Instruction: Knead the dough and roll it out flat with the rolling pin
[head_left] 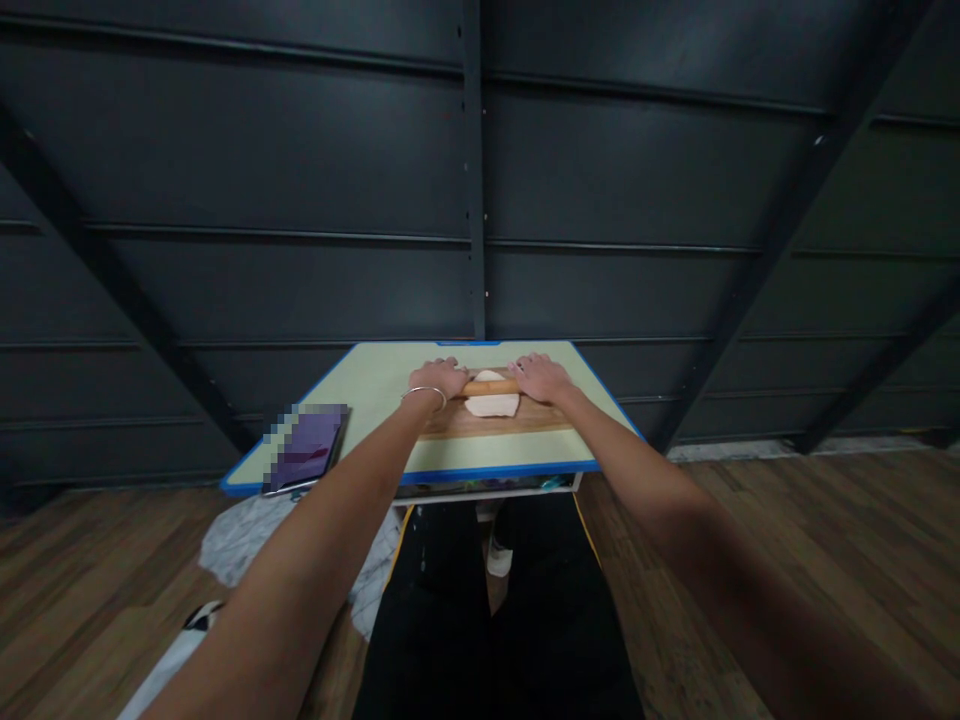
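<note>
A wooden rolling pin (491, 387) lies crosswise over a flat, pale piece of dough (493, 405). My left hand (441, 377), with a bangle at its wrist, is closed over the pin's left end. At the other end, my right hand (541, 377) grips the pin in the same way. Dough shows both behind and in front of the pin, between the two hands. Beneath it is a wooden board (480, 425), partly covered by my hands and forearms. The ends of the pin are hidden under my fingers.
The board rests on a small pale table (379, 385) with a blue edge. A tablet-like device (311, 445), partly pixelated, lies at the table's left. Below are my legs, a light cloth (244, 535) and a wooden floor (787, 560). A dark panelled wall (337, 180) stands behind.
</note>
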